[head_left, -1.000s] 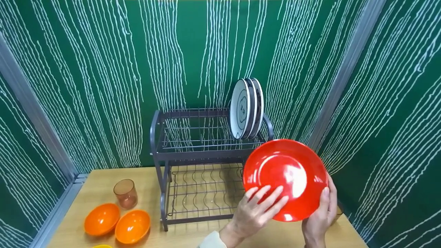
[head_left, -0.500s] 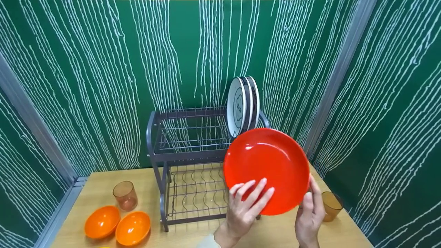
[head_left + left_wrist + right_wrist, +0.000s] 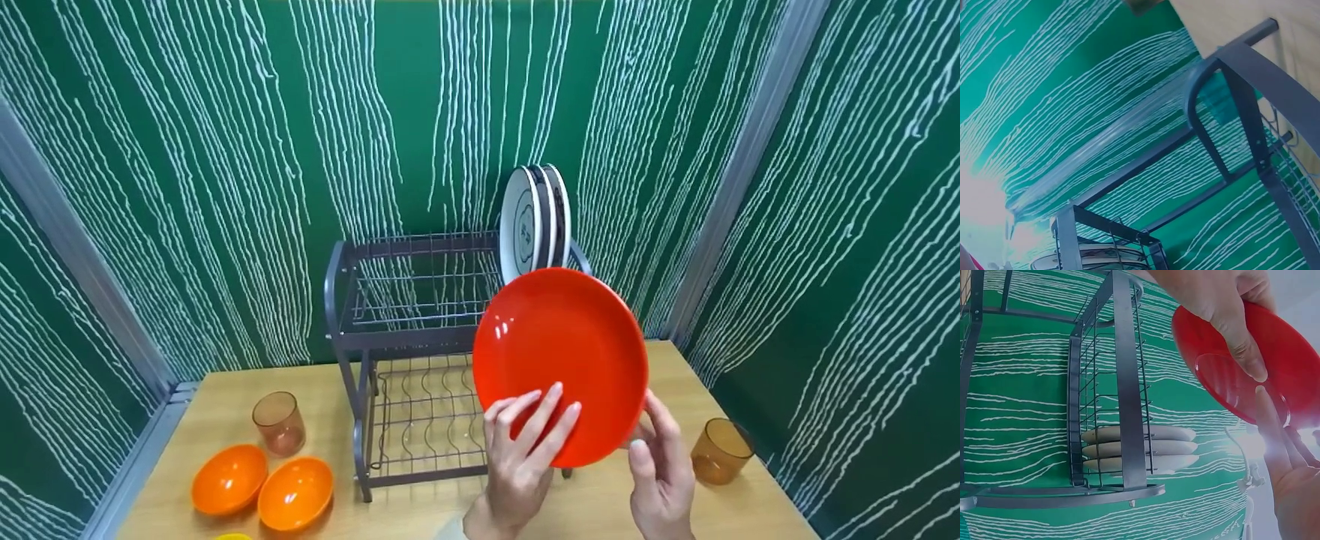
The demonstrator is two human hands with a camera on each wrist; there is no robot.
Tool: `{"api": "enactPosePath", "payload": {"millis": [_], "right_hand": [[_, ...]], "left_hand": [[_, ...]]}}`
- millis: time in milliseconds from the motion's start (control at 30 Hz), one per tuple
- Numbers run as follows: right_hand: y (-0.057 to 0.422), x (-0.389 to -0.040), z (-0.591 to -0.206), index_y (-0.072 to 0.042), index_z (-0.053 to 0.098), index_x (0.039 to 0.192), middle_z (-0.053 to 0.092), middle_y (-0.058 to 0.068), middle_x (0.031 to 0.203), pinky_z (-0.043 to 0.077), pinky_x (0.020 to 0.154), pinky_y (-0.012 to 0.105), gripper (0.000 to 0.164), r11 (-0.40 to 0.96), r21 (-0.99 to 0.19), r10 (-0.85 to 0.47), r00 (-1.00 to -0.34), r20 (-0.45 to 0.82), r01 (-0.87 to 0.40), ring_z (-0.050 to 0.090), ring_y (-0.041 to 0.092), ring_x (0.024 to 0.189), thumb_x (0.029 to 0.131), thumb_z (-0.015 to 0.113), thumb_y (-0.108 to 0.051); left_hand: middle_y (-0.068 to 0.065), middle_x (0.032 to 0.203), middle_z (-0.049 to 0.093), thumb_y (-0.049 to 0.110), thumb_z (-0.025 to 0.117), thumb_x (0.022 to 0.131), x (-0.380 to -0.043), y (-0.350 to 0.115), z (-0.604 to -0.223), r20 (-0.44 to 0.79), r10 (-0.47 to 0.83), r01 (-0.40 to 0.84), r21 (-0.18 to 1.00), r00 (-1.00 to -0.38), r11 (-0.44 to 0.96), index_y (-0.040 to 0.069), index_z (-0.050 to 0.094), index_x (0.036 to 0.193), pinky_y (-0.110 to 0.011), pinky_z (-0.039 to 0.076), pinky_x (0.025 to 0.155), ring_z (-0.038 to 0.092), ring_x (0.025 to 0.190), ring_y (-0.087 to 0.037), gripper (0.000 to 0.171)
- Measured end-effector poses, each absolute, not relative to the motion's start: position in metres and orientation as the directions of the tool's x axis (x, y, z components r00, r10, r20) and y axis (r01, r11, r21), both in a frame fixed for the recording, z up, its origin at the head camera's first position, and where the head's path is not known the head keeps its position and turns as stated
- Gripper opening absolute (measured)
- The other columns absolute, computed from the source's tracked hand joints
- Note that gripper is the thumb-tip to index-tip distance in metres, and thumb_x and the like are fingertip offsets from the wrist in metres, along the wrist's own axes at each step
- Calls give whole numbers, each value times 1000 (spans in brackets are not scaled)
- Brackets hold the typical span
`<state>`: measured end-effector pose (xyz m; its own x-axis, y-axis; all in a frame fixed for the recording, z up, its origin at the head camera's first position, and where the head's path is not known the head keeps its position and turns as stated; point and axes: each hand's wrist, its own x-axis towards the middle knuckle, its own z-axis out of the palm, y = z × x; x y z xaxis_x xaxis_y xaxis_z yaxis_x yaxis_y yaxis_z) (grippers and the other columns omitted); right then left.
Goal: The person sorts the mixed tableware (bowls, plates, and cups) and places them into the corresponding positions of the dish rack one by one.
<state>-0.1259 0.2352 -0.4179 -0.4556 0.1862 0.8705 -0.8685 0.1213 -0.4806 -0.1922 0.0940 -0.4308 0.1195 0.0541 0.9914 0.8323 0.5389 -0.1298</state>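
Observation:
A shiny red plate (image 3: 559, 360) is held up in front of the dish rack (image 3: 420, 337), tilted and overlapping its right part in the head view. My left hand (image 3: 521, 457) grips its lower left, fingers spread over the near face. In the right wrist view, the left thumb (image 3: 1247, 354) presses the ringed back of the red plate (image 3: 1292, 354). My right hand (image 3: 664, 472) is at the plate's right edge, thumb apart from it. Its extended fingertip reaches the plate's back beside the left thumb. Only a red sliver shows in the left wrist view's corner.
Three patterned white plates (image 3: 520, 225) stand upright at the upper tier's right end. Two orange bowls (image 3: 296, 493) and a pinkish cup (image 3: 279, 424) are on the table (image 3: 330, 382) at left. An amber cup (image 3: 721, 451) stands at right. Green walls enclose the table.
The red plate has moved left and a little up, and has turned so that it looks narrower. The right hand has loosened from its rim. The amber cup has come into view.

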Motion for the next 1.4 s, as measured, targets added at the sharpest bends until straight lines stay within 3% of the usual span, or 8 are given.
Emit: {"api": "enactPosePath", "payload": {"millis": [167,300,667,933,1100,1233,1333,1400], "right_hand": [[234,-131,-411,18,28,136,41,26,136,54,79,31,50,29,-436,116,-430,895,-900,59,28,110,86,34,25],[233,-136,-407,19,26,136,39,32,132,54,80,36,52,12,-463,125,-458,880,-887,55,35,110,85,37,26],[241,-149,-417,8,35,137,48,23,128,45,96,24,46,226,-654,256,-604,755,-722,51,31,112,92,41,16],[251,-179,-442,-7,39,139,49,10,131,41,101,25,45,191,-767,319,-700,639,-613,47,27,120,96,48,2],[252,-199,-450,0,37,140,46,14,134,39,102,24,46,153,-770,318,-707,631,-619,43,31,123,96,47,4],[247,-207,-447,5,32,141,42,17,138,35,106,27,47,158,-783,300,-726,619,-602,39,31,127,97,46,2],[243,-210,-443,3,28,144,37,15,145,29,110,38,51,205,-810,284,-759,586,-549,34,31,132,98,47,-4],[242,-216,-443,1,24,147,32,13,149,25,111,45,54,223,-830,276,-783,557,-511,30,29,135,99,47,-7]], "left_hand": [[-16,117,64,15,57,94,-193,91,-423,998,-16,879,-50,66,474,4,70,110,-43,41,87,53,103,-30,23],[-17,120,63,13,58,94,-193,86,-417,997,-73,905,39,-9,423,2,67,113,-39,46,91,51,105,-29,24],[-15,125,60,6,61,91,-197,74,-399,958,-194,924,261,-212,279,4,62,124,-41,51,89,49,108,-28,33],[-7,125,61,-3,66,84,-201,63,-382,895,-235,887,424,-380,182,8,59,129,-39,50,90,49,110,-25,46],[-10,116,61,-8,64,84,-205,60,-374,852,-282,872,481,-440,94,7,59,127,-38,51,89,53,107,-24,46],[-12,110,59,-8,62,86,-207,60,-368,823,-304,856,515,-480,44,5,62,120,-27,55,74,56,88,-19,37],[-11,107,58,-6,61,88,-210,60,-363,796,-307,835,550,-522,5,5,63,118,-21,48,58,47,71,-16,32],[-10,107,59,-3,60,89,-211,60,-359,773,-313,817,577,-552,-15,5,63,117,-22,45,55,42,67,-16,29]]}}
